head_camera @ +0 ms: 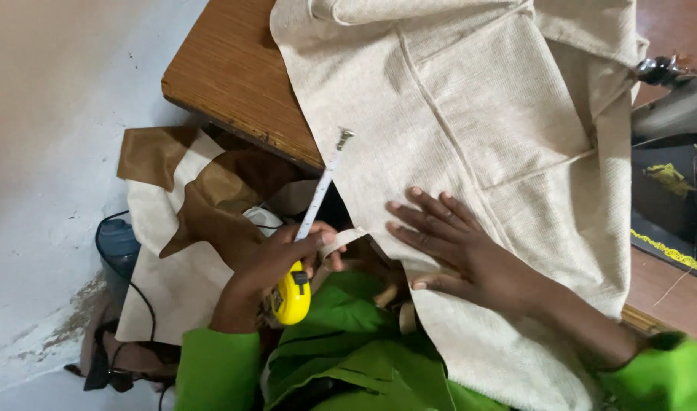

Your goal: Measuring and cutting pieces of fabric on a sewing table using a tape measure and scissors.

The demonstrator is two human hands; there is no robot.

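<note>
Green sleeves nearest us, our left hand (276, 255) grips the yellow tape measure (292, 298) (blade extended) while our right hand (455, 243) presses open-palmed on beige woven cloth (485, 114) on the wooden tabletop (226, 76); measuring, needing steady alignment.

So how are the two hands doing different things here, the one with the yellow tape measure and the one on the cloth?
The left hand is curled shut around the yellow tape measure, while the right hand lies open and flat. The left hand hangs off the wooden table edge; the right presses the beige cloth on it. The left hand's thumb pins the tape; the right hand's fingers are spread. Both come from bright green sleeves.
</note>
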